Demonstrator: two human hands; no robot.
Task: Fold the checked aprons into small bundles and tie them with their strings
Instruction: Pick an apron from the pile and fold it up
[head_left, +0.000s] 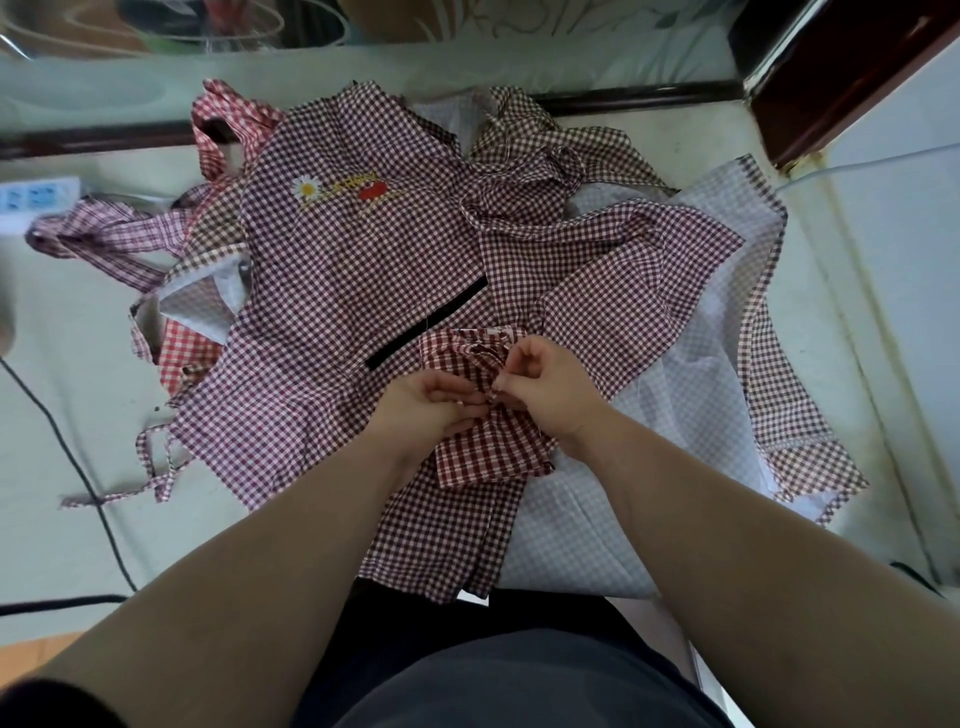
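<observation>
The right grip (540, 389) is closed, fingertips pinching cloth at the middle of a small dark-red checked bundle (483, 460), and the left grip (441, 400), palm up, curls its fingers round the same spot (whether either holds a string or just a fold is too small to tell). The two touch above the bundle, which lies on a larger maroon checked apron (332, 249) spread flat with a daisy embroidery (305, 188) at its far end and a black strip (431, 322) just left of the bundle. More checked aprons are heaped around it: a pale-backed apron (727, 364) to the right, a red one (228, 119) at the far left. A power strip (36, 197) and a black cable (78, 467) lie at the left.
</observation>
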